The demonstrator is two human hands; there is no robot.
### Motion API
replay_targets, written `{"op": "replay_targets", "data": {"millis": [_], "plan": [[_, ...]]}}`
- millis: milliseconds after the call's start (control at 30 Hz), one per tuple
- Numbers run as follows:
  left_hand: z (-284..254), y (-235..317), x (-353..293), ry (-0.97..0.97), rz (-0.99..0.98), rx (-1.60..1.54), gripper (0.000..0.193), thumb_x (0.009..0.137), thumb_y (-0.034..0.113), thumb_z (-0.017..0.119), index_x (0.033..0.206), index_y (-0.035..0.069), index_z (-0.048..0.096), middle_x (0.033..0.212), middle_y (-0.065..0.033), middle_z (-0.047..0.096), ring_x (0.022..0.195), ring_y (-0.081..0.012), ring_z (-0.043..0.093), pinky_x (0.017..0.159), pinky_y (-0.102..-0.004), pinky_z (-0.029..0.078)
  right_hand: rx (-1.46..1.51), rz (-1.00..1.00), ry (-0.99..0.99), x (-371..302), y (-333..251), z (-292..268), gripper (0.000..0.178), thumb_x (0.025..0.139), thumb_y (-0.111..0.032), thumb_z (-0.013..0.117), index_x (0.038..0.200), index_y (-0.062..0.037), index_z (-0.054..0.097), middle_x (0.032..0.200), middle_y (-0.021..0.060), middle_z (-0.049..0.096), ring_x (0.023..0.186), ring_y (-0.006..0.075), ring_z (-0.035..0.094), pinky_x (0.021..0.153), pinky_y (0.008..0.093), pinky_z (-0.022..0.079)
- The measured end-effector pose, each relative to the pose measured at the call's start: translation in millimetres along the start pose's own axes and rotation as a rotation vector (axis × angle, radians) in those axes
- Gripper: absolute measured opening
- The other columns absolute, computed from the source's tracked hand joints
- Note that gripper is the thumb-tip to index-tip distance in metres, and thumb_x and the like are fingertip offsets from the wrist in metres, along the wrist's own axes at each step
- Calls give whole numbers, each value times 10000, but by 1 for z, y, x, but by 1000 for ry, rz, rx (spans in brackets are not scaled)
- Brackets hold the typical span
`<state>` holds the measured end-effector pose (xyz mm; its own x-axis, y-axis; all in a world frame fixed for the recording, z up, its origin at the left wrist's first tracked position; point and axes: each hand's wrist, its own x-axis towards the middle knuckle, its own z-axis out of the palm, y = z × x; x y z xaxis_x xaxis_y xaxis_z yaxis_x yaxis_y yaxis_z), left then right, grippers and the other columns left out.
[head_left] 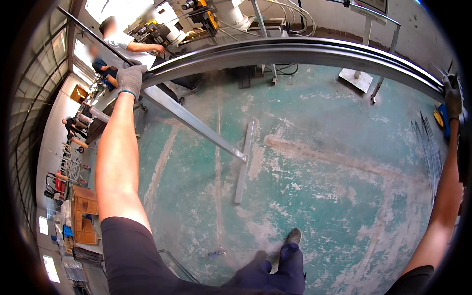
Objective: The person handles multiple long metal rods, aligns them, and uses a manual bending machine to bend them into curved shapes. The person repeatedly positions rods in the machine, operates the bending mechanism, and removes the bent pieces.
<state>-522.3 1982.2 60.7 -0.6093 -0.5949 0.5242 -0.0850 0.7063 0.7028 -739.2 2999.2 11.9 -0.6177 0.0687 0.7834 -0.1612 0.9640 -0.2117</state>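
Observation:
Long metal bars (pixel 295 51) run across in front of me at about arm's length, bent into a curve by the lens. At their left part, my left hand (pixel 130 80), in a grey knitted glove, is closed around them. A thin dark rod (pixel 93 33) reaches from this hand toward the upper left. Far to the right, my right hand (pixel 452 96), also gloved, is closed on the other part of the bars; its fingers are dim near the picture's rim. Below the bars stands a grey metal support (pixel 196 123) with a flat crosspiece foot (pixel 244 172) on the floor.
A person in a white shirt (pixel 120 44) works beyond my left hand, near machines (pixel 201 14). Thin rods (pixel 427 152) and a blue-and-yellow tool (pixel 442 120) are at the right. A white stand base (pixel 355 80) is beyond the bars. Wooden cabinet (pixel 84 216) at left.

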Motion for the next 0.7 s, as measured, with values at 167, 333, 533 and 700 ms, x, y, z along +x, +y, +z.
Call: {"op": "replay_targets", "data": {"millis": [167,333,533,700], "plan": [[-14,-29,4,22,36,-91,246,733,52,805,940,16,677,897,-47,694,812,-200,630,807,-344,513,241,91,-9,-16,-37,2,232,1066,-282,585,1070,-59,648,907,49,645,847,168,602,852,316,480],[3,19,-27,47,-28,-115,209,743,-21,765,863,84,630,794,27,604,753,-133,570,744,-298,490,343,133,-21,-25,-50,-14,172,1056,-246,607,1060,-74,605,899,40,633,846,157,612,843,298,496],[-4,4,-22,71,-28,0,145,772,54,764,888,60,677,799,-36,679,761,-155,626,758,-318,510,322,234,-18,-29,-74,-22,199,1018,-261,645,1049,-66,617,874,89,671,807,231,663,796,350,519],[2,23,-31,104,-65,17,103,762,95,741,833,71,670,771,-51,681,749,-157,634,731,-333,519,304,255,-11,-32,-88,-32,202,1039,-271,609,1055,-70,608,908,104,693,847,258,686,818,361,528]]}}
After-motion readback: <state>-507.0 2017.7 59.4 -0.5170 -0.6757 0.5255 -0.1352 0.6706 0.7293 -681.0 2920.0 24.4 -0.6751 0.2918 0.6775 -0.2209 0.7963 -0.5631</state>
